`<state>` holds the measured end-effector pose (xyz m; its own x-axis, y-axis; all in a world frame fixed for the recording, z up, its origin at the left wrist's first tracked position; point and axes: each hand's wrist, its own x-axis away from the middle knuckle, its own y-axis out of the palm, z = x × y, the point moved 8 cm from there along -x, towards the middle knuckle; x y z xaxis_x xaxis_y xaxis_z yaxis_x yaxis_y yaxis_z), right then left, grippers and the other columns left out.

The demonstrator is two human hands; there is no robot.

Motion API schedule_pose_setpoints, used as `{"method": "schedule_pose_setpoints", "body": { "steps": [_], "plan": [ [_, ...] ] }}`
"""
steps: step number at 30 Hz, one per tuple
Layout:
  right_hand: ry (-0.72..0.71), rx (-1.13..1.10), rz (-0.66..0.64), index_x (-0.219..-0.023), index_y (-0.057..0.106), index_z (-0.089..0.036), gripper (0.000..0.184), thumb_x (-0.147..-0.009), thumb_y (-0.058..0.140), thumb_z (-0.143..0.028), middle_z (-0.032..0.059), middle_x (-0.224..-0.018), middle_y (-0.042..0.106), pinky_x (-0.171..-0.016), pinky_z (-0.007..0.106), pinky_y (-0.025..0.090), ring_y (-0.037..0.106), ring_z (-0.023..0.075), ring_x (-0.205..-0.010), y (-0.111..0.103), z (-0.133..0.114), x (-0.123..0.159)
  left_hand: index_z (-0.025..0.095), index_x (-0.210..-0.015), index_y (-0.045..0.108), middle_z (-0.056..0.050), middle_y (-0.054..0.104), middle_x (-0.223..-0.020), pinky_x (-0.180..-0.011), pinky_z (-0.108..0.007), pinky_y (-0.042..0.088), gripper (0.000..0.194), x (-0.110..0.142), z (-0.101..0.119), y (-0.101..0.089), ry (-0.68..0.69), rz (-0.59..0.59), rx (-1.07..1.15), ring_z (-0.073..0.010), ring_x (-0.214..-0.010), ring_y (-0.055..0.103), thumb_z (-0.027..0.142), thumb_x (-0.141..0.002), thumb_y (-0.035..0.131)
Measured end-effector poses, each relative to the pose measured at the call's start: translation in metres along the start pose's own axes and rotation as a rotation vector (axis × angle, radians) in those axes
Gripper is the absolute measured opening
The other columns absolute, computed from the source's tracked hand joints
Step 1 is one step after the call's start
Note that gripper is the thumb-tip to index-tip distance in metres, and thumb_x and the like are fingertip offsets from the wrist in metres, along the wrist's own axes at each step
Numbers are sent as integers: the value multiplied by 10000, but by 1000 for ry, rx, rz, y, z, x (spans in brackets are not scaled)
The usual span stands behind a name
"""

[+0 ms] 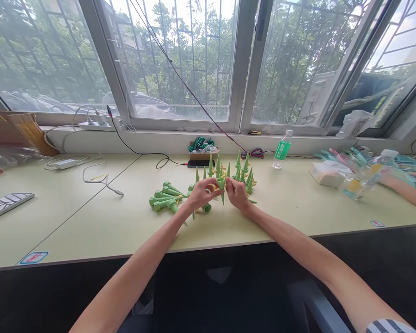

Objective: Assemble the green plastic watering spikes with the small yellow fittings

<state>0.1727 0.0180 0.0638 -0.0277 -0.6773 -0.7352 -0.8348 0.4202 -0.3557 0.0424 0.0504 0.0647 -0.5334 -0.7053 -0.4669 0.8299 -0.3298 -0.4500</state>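
My left hand is closed on a green plastic watering spike, its open cup upward and its point down. Against the right side of that cup, my right hand has its fingers pinched together; whatever is between them is too small to make out. Behind my hands stand several upright green spikes with small yellow parts at their sides. To the left lies a pile of loose green spikes. A round green cap-like piece rests below my left hand.
Behind the spikes are a small cardboard box and a black phone. A green-labelled bottle stands right of them. Farther right are a tissue pack, a lying bottle and another person's arm. Cables lie left.
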Motion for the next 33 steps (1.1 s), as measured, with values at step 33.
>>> {"method": "schedule_pose_setpoints", "body": {
  "steps": [33],
  "plan": [
    [-37, -22, -11, -691, 426, -203, 430, -1013, 305, -460, -25, -604, 467, -555, 236, 340, 399, 100, -537, 1, -6, 0, 83, -770, 673, -87, 645, -731, -349, -199, 132, 606, 3, -18, 15, -430, -113, 502, -34, -403, 380, 680, -803, 572]
  ]
}}
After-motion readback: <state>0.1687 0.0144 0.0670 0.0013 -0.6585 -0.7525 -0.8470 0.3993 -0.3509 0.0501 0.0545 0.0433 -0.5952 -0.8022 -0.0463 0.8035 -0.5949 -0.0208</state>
